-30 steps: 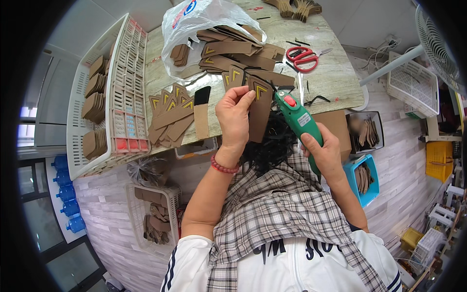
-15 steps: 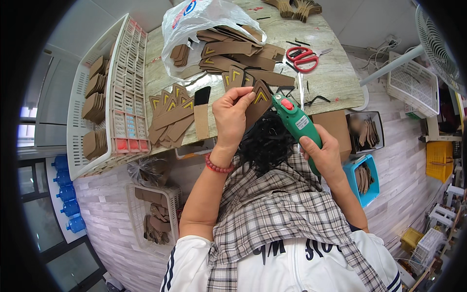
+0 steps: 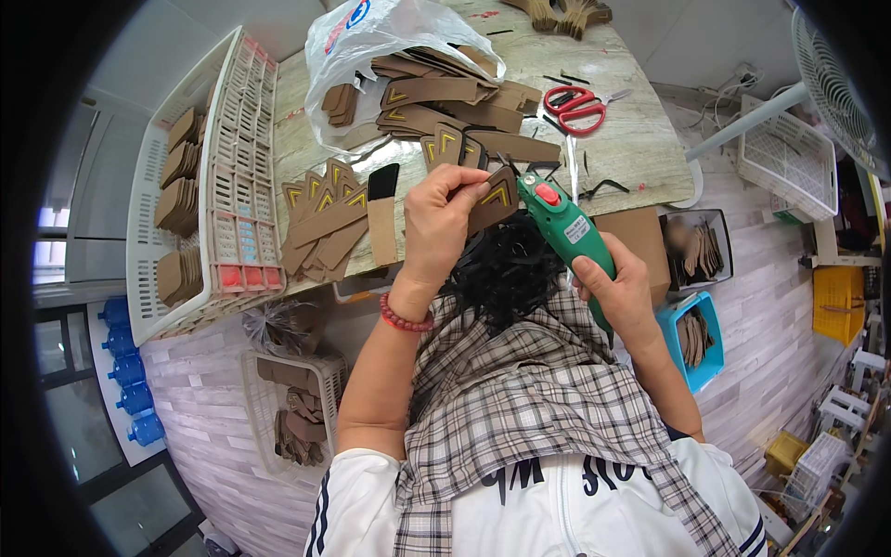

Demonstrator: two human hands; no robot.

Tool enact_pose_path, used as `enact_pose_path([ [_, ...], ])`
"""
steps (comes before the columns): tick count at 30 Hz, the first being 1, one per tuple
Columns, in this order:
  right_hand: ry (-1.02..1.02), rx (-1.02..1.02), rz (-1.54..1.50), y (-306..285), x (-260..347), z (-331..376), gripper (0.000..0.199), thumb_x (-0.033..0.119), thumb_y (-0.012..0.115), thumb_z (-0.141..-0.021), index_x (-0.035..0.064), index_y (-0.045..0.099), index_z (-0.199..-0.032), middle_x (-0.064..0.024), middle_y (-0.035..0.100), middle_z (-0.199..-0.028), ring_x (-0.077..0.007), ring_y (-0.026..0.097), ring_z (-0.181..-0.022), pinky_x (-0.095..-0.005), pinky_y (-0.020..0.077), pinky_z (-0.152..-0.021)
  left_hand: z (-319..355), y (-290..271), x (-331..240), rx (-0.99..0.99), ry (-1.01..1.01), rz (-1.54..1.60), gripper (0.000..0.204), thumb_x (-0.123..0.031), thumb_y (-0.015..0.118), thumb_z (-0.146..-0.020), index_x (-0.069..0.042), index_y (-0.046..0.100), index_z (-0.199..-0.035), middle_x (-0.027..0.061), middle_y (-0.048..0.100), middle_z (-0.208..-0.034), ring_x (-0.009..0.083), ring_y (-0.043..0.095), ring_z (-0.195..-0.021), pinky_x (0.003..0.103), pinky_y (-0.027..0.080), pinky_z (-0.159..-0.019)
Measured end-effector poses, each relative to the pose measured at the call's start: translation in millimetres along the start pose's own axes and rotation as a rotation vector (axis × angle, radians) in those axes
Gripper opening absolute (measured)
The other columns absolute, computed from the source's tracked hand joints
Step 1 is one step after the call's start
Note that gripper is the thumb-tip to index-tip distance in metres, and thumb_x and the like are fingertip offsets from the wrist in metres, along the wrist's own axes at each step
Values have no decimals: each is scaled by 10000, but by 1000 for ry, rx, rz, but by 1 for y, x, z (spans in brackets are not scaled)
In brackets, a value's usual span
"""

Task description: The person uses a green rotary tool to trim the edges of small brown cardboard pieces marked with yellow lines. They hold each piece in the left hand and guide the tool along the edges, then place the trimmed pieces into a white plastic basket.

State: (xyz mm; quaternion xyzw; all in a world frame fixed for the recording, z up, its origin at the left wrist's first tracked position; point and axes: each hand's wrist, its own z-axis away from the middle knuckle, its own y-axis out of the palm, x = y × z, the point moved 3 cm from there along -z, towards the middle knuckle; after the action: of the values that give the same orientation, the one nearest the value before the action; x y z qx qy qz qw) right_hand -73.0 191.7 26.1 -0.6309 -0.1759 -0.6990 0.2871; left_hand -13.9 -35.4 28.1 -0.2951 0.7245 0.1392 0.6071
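My left hand (image 3: 438,215) pinches a brown tab-shaped piece with a yellow chevron (image 3: 494,202) between thumb and fingers, above the table's near edge. In my right hand (image 3: 616,286) is a green handheld electric cutter (image 3: 562,223) with a red button. Its head is close beside the right edge of the tab; whether they touch I cannot tell. Below both hands, a heap of black trimmings (image 3: 506,265) lies on my checked apron (image 3: 520,390). Left of my left hand are a pile of chevron tabs (image 3: 325,218) and a brown strip with a black end (image 3: 382,218).
A white plastic bag (image 3: 371,46) and stacked brown strips (image 3: 464,93) cover the table's middle. Red-handled scissors (image 3: 577,111) lie to their right, near black scraps. A white basket (image 3: 209,186) stands at left; a blue bin (image 3: 691,343) and a fan (image 3: 835,93) are at right.
The chevron tab has tilted clockwise in my left hand, so its tip now leans to the upper right. The cutter has barely moved.
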Motion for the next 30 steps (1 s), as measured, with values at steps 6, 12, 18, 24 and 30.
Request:
enact_pose_path([
  [6,-6,-32,-2,-2,0,-1,391,298,706,-863,-6,609,-1088,4,579,-703,-48,503,-568,-209,421,-517,-18,-7,-7,139,3,-154,89,-49,624,-864,14,623,-928,-17,606,-778,49,532,-690,205,439,-643],
  [12,-32,-51,12,-2,2,2,411,306,706,-862,-10,602,-1104,5,583,-714,-48,507,-580,-210,422,-521,-38,-31,14,-183,-207,400,195,-17,591,-871,20,550,-1057,53,628,-834,116,613,-694,265,519,-618],
  [18,-19,-55,7,-2,1,7,422,309,707,-860,-12,598,-1112,11,574,-716,-46,502,-584,-213,419,-526,3,-19,54,-421,-694,1195,194,21,501,-831,79,539,-1013,221,603,-1049,363,612,-993,494,524,-886],
  [24,-23,-89,-3,-1,-6,12,410,304,704,-864,-12,597,-1103,13,568,-710,-46,497,-587,-213,414,-524,23,11,53,-53,-891,1416,134,-29,602,-840,22,566,-959,147,601,-888,257,576,-849,372,479,-715],
  [30,-12,-96,22,-3,-7,15,388,288,705,-864,-8,603,-1092,16,569,-719,-43,492,-587,-215,404,-524,19,27,31,-38,-771,1361,62,-19,607,-876,-9,581,-932,106,611,-862,226,594,-830,349,497,-712],
])
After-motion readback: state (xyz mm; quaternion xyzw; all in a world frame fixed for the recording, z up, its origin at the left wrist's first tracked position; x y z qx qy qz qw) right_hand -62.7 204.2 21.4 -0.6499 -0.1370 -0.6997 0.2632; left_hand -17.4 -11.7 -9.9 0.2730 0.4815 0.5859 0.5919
